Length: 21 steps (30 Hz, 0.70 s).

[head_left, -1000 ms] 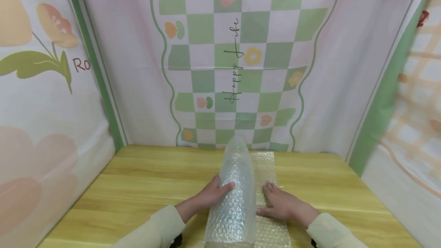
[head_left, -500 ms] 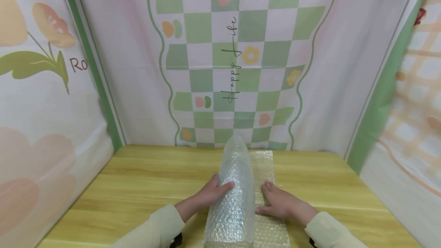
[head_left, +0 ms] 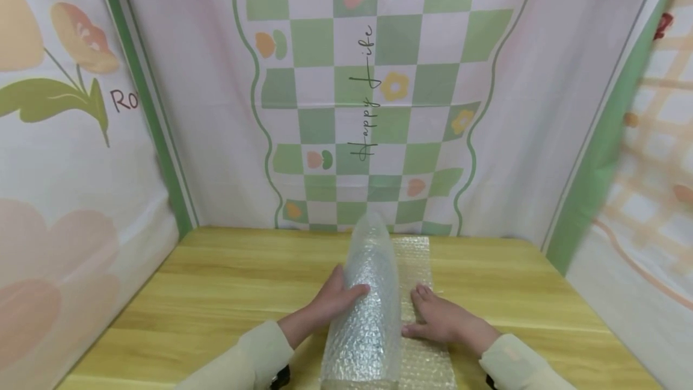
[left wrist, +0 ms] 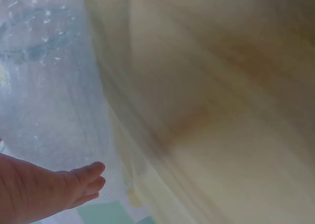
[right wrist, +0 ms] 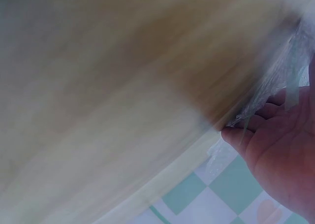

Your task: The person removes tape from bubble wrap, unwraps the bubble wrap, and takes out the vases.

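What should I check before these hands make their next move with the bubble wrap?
1. Left hand on the wrapped bundle: ok, it touches the left side, with the thumb on top.
2. Right hand on the flat sheet of wrap: ok, it rests on it.
3. All the wrap rolled up: not ok, that sheet lies flat to the right of the bundle.
4. Near end of the wrap in view: not ok, the head view's bottom edge cuts it off.
5. Contents identified: cannot tell, only a rounded outline shows through.
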Each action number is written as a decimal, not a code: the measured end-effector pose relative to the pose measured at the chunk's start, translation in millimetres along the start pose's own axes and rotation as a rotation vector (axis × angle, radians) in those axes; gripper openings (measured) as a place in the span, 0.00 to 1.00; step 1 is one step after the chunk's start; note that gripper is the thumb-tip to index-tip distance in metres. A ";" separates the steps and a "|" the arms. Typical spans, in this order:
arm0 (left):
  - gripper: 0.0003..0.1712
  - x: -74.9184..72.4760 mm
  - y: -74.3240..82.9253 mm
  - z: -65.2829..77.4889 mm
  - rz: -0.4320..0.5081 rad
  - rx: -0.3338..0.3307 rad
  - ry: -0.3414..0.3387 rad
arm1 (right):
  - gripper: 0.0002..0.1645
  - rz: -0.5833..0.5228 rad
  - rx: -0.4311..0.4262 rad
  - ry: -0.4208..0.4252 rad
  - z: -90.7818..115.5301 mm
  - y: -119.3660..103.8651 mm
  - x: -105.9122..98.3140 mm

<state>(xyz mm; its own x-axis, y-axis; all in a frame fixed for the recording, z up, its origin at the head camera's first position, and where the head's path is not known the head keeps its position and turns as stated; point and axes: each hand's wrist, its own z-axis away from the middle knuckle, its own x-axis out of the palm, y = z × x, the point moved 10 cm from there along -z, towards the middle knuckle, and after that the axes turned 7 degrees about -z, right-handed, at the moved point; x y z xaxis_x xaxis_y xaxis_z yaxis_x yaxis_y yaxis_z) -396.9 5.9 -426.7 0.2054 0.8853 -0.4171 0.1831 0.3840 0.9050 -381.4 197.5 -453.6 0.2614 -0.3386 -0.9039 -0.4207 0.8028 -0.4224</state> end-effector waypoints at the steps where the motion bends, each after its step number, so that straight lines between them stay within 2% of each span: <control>1: 0.50 -0.6 0.9 -0.6 -0.004 0.000 0.009 | 0.61 -0.001 0.000 0.000 -0.1 0.1 0.1; 7: 0.53 -0.6 11.8 -5.0 -0.037 0.046 0.024 | 0.61 0.003 -0.013 0.010 -0.6 -0.7 -1.1; 13: 0.51 2.7 25.7 -10.1 -0.096 0.102 0.028 | 0.61 0.006 -0.005 0.005 0.0 0.2 -1.0; 21: 0.61 8.9 30.2 -7.5 -0.225 0.086 0.037 | 0.61 0.005 -0.007 0.003 0.7 -1.7 -1.3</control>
<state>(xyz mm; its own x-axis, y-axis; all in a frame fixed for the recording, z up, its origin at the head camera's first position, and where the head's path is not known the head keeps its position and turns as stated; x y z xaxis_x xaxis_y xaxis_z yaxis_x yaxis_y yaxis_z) -396.8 27.3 -402.4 0.1150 0.7896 -0.6028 0.3021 0.5503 0.7784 -380.4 196.9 -451.6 0.2568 -0.3364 -0.9060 -0.4284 0.8007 -0.4187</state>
